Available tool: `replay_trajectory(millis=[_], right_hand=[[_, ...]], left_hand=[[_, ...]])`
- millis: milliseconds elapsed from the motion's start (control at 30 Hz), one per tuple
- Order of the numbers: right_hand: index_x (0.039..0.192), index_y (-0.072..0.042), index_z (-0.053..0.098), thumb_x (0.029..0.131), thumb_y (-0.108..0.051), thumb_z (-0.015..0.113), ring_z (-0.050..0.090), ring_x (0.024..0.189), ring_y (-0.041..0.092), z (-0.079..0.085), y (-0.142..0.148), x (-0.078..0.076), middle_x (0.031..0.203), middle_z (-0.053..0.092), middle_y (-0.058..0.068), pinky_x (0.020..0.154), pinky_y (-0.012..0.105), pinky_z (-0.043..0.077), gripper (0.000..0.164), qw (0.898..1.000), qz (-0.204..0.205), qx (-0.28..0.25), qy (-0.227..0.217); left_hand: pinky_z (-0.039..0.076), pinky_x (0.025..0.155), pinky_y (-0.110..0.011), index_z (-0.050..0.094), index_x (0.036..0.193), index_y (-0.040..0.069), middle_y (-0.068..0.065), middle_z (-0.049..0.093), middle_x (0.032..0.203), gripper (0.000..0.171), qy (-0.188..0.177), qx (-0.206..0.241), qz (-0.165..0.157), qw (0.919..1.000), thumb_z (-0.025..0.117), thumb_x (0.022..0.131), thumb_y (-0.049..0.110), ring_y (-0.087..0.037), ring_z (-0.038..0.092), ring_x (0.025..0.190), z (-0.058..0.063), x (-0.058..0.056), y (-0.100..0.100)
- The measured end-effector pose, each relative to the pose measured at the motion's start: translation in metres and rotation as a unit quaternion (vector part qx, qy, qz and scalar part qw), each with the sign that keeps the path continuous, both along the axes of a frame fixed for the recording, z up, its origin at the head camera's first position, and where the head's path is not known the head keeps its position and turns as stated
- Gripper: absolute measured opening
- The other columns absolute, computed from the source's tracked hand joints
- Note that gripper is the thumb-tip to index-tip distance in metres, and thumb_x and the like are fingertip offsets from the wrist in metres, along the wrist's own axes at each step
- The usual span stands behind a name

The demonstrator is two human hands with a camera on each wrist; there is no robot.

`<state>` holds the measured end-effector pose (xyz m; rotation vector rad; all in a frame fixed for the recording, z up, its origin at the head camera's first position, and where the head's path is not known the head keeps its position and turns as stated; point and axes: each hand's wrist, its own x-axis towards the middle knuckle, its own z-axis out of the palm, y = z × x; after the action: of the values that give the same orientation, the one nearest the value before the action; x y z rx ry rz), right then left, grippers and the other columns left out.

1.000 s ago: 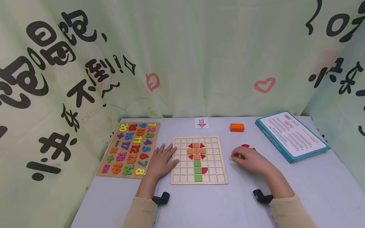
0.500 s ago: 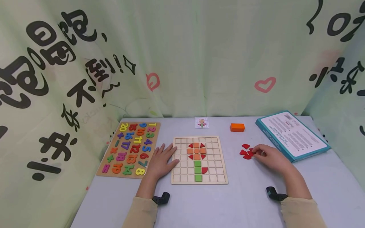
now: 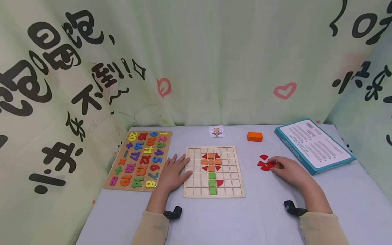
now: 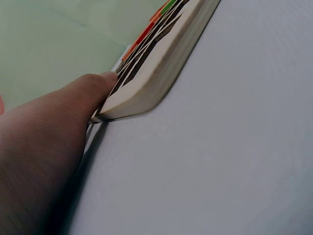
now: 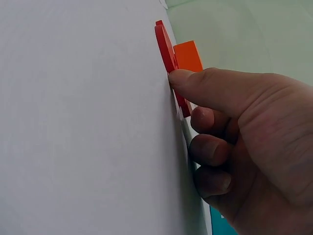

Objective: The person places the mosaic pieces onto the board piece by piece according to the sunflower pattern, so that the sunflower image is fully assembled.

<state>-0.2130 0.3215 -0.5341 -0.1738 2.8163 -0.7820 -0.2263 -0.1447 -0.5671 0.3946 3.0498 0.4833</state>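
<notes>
My left hand [image 3: 173, 174] lies spread at the left edge of a wooden grid board [image 3: 234, 189], its thumb on the rim in the left wrist view. On the board, orange tiles [image 3: 210, 156] and red triangle-like tiles form a flower head. Green square tiles [image 3: 212, 183] make a column below it, with a red quarter-circle tile [image 3: 219, 183] beside them. Right of the board, my right hand [image 3: 289, 170] pinches at a red tile [image 5: 165, 46] on the edge of a small pile of red tiles [image 3: 261, 163]. Its other fingers are curled under; the fingertips partly hide the tile.
A number board [image 3: 114, 182] with colourful digits stands left of my left hand. Behind the grid board lies a small pattern card [image 3: 216, 131]. An orange block [image 3: 255, 137] sits at the back, and a teal box [image 3: 315, 146] lies at the right.
My right hand has moved right, from over the red tiles to their right side, then slightly back toward them. The left hand has stayed on the board's edge.
</notes>
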Motion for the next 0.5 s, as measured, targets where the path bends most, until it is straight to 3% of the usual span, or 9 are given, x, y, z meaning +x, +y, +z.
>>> replay_trajectory(millis=[500], right_hand=[[0.119, -0.013, 0.063, 0.090, -0.030, 0.072, 0.051, 0.089, 0.020, -0.0021, 0.0002, -0.0007, 0.089, 0.055, 0.003, 0.067, 0.026, 0.046, 0.036, 1.000, -0.005, -0.002, 0.015]], left_hand=[[0.012, 0.126, -0.050, 0.040, 0.151, 0.034, 0.010, 0.033, 0.161, 0.068, 0.009, -0.008, 0.002, 0.9999, 0.050, 0.092, 0.066, -0.025, 0.018, 0.154, -0.0025, -0.0008, 0.0003]])
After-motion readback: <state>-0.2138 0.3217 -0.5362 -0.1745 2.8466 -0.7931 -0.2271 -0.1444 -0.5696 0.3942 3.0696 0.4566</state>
